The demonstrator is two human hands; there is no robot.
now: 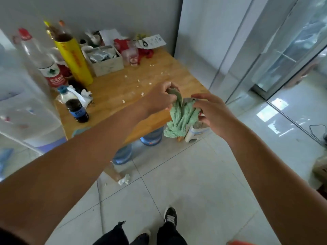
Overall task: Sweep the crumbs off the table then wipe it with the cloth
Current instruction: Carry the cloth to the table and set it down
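Grip state: both hands, left hand (160,98) and right hand (210,110), are pinched on the cloth (180,119); soft, light, limp, it is best bunched before the crumbs (139,80) are swept off the surface (113,89).

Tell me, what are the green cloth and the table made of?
The green cloth, held up by the left hand and right hand, looks like soft terry fabric: its surface is fuzzy and it hangs in limp folds. The table seems to be light wood with a smooth finish, since faint grain lines run along its yellowish top. Whether it is solid wood or a veneer is not clear.
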